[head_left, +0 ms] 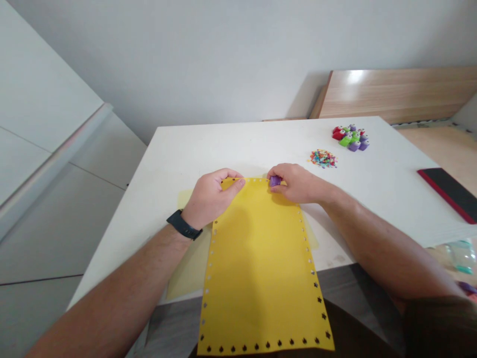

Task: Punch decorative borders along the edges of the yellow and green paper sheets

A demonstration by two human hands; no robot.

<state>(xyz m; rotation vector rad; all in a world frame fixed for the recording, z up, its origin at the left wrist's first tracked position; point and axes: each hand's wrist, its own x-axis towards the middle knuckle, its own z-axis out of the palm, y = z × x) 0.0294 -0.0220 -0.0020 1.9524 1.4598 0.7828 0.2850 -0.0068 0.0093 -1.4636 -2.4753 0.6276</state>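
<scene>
Yellow paper sheet (257, 263) lies on the white bench (194, 149), overhanging its front edge. Left hand (212, 196) curls closed, gripping the sheet's top edge; right hand (298, 184) clasps a purple craft punch (276, 181) on that edge.

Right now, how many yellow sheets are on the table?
2. The bright yellow sheet with punched holes lies on top, over the table edge; a paler sheet peeks out underneath it. More could hide below.

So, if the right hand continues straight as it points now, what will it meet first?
The right hand, holding a purple craft punch, points left along the top edge of the yellow sheet, probably meeting the left hand first, though depth is unclear.
</scene>
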